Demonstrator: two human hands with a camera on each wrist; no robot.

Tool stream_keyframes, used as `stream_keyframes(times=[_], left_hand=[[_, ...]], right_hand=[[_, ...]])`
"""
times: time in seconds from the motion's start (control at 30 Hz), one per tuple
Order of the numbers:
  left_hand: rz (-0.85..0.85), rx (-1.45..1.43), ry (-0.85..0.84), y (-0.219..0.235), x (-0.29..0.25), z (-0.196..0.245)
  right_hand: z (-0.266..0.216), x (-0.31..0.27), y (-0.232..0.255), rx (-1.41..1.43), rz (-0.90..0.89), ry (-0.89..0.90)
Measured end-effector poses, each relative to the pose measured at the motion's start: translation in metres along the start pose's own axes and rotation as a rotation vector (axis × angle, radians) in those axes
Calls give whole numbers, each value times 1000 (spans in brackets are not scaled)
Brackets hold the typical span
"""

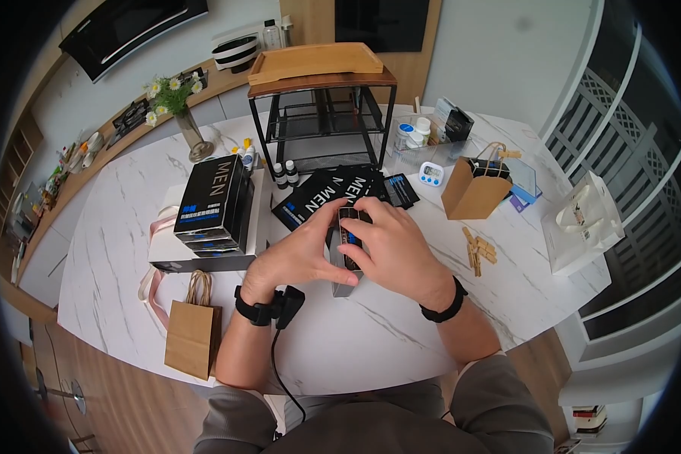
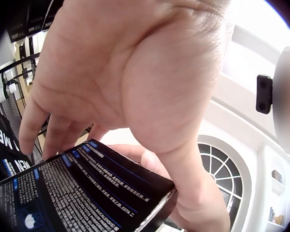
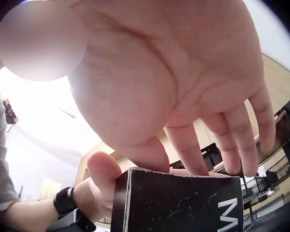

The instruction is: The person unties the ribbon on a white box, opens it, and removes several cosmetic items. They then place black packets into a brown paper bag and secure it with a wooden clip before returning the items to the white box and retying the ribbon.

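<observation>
Between my two hands stands a black box (image 2: pixel 87 193) with white and blue print, over the middle of the marble-patterned table. My left hand (image 1: pixel 301 250) grips it from the left, thumb at the near edge and fingers toward the far side. From the right, my right hand (image 1: pixel 401 246) holds the same box, its fingers reaching over the top in the head view. Large white lettering shows on one face of the box in the right wrist view. Just beyond the hands lie several flat black packets (image 1: pixel 329 189) marked MEN.
A stack of black MEN boxes (image 1: pixel 212 197) sits at left, behind a brown paper bag (image 1: pixel 193 333). At the back rises a wood-topped rack (image 1: pixel 321 83). To the right are clothespins (image 1: pixel 478 248), a timer (image 1: pixel 431 174), another paper bag (image 1: pixel 473 189) and a white bag (image 1: pixel 583 227).
</observation>
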State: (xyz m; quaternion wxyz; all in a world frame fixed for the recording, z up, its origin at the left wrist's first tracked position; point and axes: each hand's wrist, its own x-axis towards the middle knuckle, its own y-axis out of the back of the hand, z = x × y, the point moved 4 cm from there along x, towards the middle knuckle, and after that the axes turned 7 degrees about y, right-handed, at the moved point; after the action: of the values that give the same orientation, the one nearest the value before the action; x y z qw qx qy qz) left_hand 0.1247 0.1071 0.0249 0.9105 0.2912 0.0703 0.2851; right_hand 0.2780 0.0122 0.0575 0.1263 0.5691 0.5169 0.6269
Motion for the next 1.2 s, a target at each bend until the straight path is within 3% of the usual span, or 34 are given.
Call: stream_keyframes(times=[0.23, 0.37, 0.43, 0.57, 0.63, 0.7, 0.77, 0.8, 0.83, 0.9, 0.97, 1.1, 1.2], left_hand=[[61, 70, -5, -5, -1, 10], [127, 172, 67, -15, 2, 10], [193, 225, 20, -21, 1, 13], [129, 207, -69, -26, -2, 29], [189, 225, -154, -23, -3, 27], [-115, 267, 99, -28, 4, 15], [-121, 277, 37, -34, 5, 8], [-157, 309, 51, -38, 7, 3], [-197, 340, 66, -43, 7, 5], [-147, 415, 40, -47, 4, 11], [-73, 517, 74, -47, 4, 5], [73, 582, 144, -40, 4, -10], [118, 586, 179, -39, 8, -21]], right_hand=[[2, 1, 12, -60, 165, -71], [-3, -8, -3, -35, -98, -225], [-8, -14, -8, 13, -182, -290], [-10, -36, 3, 44, -181, -346], [-7, -59, 8, 139, -61, -220], [-5, -81, 17, 160, -58, -204], [-1, -102, 25, 180, -9, -203], [4, -115, 27, 238, -93, -339], [11, -126, 27, 232, -100, -349], [31, -151, 13, 199, -238, -376], [38, -164, 10, 173, -217, -435], [59, -162, 8, -81, -125, -425], [69, -131, 8, -330, 75, -279]])
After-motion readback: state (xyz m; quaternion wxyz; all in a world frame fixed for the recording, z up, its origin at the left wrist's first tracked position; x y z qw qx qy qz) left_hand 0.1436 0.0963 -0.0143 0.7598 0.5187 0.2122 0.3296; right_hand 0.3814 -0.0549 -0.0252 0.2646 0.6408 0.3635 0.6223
